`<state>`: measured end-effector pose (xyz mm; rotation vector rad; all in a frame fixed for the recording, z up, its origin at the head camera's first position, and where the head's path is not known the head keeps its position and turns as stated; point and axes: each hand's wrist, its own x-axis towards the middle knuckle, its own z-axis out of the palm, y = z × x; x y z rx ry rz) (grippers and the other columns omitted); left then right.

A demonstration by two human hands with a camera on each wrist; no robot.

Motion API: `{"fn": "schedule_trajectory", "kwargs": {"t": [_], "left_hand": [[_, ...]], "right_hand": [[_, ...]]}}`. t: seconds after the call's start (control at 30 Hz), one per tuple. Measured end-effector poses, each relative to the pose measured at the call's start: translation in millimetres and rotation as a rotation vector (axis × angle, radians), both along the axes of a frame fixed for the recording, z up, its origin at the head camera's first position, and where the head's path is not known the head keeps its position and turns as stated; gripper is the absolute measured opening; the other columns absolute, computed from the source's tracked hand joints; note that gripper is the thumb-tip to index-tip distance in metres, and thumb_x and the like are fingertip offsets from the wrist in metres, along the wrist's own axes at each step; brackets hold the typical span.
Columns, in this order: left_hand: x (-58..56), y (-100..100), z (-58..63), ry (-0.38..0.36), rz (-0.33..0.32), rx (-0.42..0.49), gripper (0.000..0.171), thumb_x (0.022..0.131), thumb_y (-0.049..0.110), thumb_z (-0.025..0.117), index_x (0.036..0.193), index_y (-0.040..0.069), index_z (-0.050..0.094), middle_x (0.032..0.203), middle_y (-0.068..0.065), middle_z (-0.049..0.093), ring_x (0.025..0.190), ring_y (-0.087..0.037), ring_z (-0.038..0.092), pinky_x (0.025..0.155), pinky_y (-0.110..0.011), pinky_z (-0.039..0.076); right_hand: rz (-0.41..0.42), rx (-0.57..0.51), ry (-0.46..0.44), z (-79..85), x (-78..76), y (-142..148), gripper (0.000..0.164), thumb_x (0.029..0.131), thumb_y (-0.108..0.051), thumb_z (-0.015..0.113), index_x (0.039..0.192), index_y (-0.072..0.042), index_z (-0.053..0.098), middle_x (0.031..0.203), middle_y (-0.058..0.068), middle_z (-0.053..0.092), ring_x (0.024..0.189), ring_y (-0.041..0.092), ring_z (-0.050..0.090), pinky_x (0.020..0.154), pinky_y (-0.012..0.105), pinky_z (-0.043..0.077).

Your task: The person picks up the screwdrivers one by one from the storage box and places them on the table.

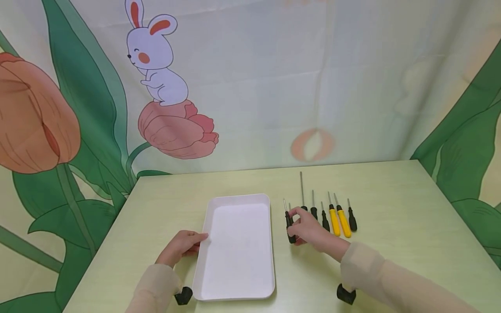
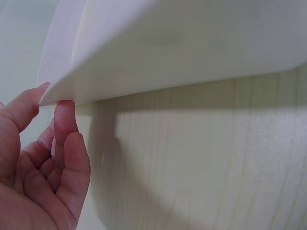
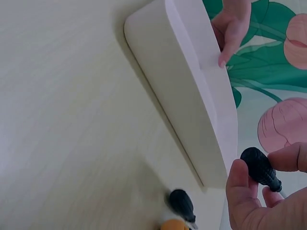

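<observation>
My left hand (image 1: 181, 247) pinches the left rim of a white rectangular tray (image 1: 236, 252). In the left wrist view, the thumb lies on the rim and the fingertips are under it. To the right of the tray, my right hand (image 1: 307, 228) holds a black-handled screwdriver (image 3: 259, 165) between thumb and fingers. Its dark handle overlaps another thin shank in the head view, and the fingers partly cover the area. Beside that hand lie a long-shanked screwdriver (image 1: 302, 189), its handle mostly hidden, and another black screwdriver (image 1: 314, 212).
Farther right in the row are a short black screwdriver (image 1: 325, 222), two yellow-handled screwdrivers (image 1: 334, 221) and a black one (image 1: 352, 221) at the end. They lie on a pale wood-grain table (image 1: 411, 243). A printed curtain (image 1: 250, 87) hangs behind the table's far edge.
</observation>
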<state>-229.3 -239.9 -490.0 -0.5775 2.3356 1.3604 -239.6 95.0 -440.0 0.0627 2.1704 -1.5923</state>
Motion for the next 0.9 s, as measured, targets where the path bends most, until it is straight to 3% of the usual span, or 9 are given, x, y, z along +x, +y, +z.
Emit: {"fn": "schedule_trajectory", "kwargs": {"t": [0.47, 0.9], "left_hand": [[-0.1, 0, -1.0, -0.001, 0.003, -0.005, 0.026, 0.081, 0.029, 0.062, 0.079, 0.003, 0.061, 0.059, 0.002, 0.052, 0.056, -0.01, 0.049, 0.058, -0.024, 0.045], [-1.2, 0, -0.4, -0.017, 0.003, -0.019, 0.029, 0.081, 0.03, 0.062, 0.085, 0.001, 0.061, 0.061, 0.002, 0.054, 0.057, -0.011, 0.05, 0.058, -0.024, 0.045]], "right_hand": [[-0.012, 0.02, 0.018, 12.9, -18.0, 46, 0.05, 0.075, 0.0, 0.05, 0.123, -0.003, 0.036, 0.08, 0.007, 0.047, 0.053, 0.014, 0.045, 0.061, 0.033, 0.051], [-0.033, 0.088, 0.04, 9.8, -34.6, 85, 0.049, 0.079, -0.003, 0.05, 0.125, -0.001, 0.031, 0.079, 0.008, 0.05, 0.052, 0.015, 0.047, 0.061, 0.031, 0.051]]}}
